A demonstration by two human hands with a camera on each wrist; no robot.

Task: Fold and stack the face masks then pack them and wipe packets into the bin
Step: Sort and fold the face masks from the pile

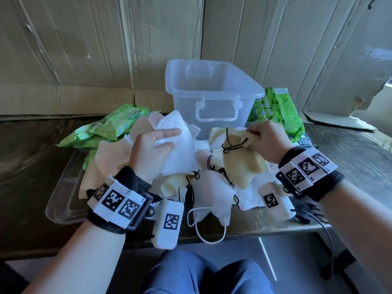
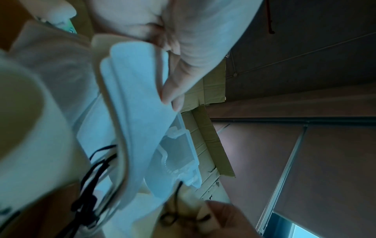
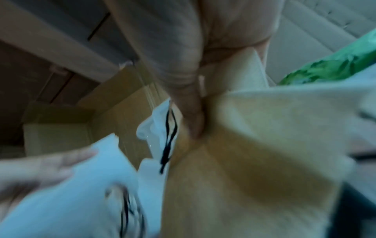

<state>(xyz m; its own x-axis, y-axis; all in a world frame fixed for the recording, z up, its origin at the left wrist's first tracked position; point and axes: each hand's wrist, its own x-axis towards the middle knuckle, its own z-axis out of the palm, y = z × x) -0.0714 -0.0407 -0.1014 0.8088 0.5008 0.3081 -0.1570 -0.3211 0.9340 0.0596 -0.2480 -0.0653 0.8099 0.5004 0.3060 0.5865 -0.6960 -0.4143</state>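
Before the clear plastic bin [image 1: 214, 90] on the dark table [image 1: 350, 149], my left hand [image 1: 151, 149] grips a white cloth face mask [image 1: 180, 149], fingers pressed along it; my right hand [image 1: 267, 141] pinches a tan black-looped mask [image 1: 239, 162]. Green wipe packets [image 1: 277, 111] flank the bin.

Bin [image 1: 214, 96] behind mask pile [image 1: 203, 183]; wipe packets [image 1: 110, 126] left, [image 1: 275, 111] right.
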